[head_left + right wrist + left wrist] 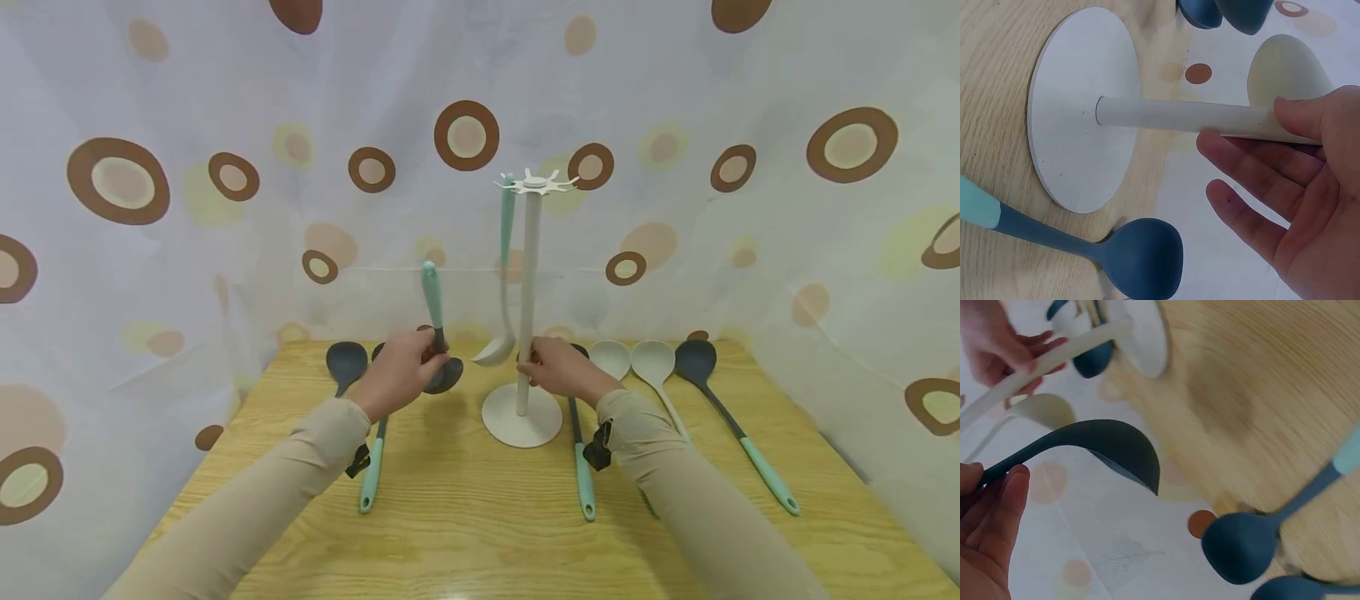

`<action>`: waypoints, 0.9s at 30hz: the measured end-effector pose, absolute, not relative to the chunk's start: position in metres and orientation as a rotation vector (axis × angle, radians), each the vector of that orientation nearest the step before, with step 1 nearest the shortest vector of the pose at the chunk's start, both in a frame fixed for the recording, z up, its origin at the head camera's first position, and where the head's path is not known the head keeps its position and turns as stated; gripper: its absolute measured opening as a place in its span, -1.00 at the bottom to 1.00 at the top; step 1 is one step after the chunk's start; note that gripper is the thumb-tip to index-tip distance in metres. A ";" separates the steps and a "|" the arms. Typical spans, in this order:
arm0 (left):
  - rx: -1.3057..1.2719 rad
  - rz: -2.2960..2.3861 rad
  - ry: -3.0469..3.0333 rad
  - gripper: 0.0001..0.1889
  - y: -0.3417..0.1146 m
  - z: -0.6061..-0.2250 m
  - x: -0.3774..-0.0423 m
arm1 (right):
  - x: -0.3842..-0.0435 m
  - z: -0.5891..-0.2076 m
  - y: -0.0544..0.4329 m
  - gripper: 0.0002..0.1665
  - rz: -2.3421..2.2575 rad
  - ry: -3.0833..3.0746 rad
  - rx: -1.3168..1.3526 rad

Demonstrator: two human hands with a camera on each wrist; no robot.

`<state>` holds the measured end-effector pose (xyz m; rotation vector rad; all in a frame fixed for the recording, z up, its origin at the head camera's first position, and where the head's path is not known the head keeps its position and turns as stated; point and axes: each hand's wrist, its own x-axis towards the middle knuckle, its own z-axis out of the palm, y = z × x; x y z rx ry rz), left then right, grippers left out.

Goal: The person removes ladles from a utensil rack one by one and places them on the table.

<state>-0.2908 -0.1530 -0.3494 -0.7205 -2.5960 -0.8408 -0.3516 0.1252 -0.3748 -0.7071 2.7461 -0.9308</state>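
My left hand (401,368) pinches the dark blue neck of a ladle (1107,440), its mint handle pointing up and its bowl hanging above the table, left of a white utensil stand (528,283). Around the lower pole of that stand, the thumb and fingers of my right hand (562,367) are curled; the right wrist view shows the thumb on one side and fingertips (1213,142) on the other. From the stand's top ring of hooks hangs a white ladle (497,348) with a mint handle, on the side facing my left hand.
Two dark utensils lie at the left, one with a round bowl (347,363). To the right of the round base (522,429) lie a dark ladle (1147,256), two white utensils, one with a wide bowl (654,362), and another dark one (696,360). A patterned curtain (405,67) surrounds the wooden table (450,517).
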 end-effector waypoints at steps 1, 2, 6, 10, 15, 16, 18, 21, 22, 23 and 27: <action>-0.749 -0.782 -2.601 -0.95 -0.154 -0.353 -0.292 | -0.352 -0.376 0.126 -0.71 -0.932 2.748 -0.702; -0.780 -0.710 -2.602 -0.95 -0.155 -0.357 -0.293 | -0.352 -0.377 0.126 -0.71 -0.930 2.753 -0.699; -0.909 -0.472 -2.567 -0.89 -0.158 -0.371 -0.296 | -0.354 -0.380 0.126 -0.70 -0.923 2.759 -0.704; -1.052 -0.259 -2.501 -0.83 -0.160 -0.385 -0.302 | -0.354 -0.381 0.127 -0.69 -0.929 2.763 -0.709; -1.165 0.046 -2.441 -0.82 -0.161 -0.401 -0.308 | -0.352 -0.380 0.127 -0.64 -0.922 2.766 -0.706; -1.176 0.097 -2.444 -0.81 -0.160 -0.403 -0.308 | -0.352 -0.380 0.127 -0.63 -0.922 2.767 -0.704; -1.197 0.201 -2.455 -0.80 -0.160 -0.405 -0.310 | -0.353 -0.380 0.127 -0.65 -0.923 2.770 -0.702; -1.213 0.317 -2.467 -0.82 -0.160 -0.409 -0.312 | -0.352 -0.381 0.127 -0.66 -0.921 2.780 -0.696; -1.216 0.355 -2.472 -0.83 -0.160 -0.410 -0.313 | -0.353 -0.381 0.126 -0.66 -0.922 2.782 -0.697; -1.219 0.388 -2.478 -0.83 -0.160 -0.412 -0.313 | -0.353 -0.381 0.126 -0.66 -0.921 2.783 -0.698; -1.243 0.503 -2.500 -0.79 -0.158 -0.418 -0.313 | -0.352 -0.381 0.126 -0.66 -0.925 2.778 -0.697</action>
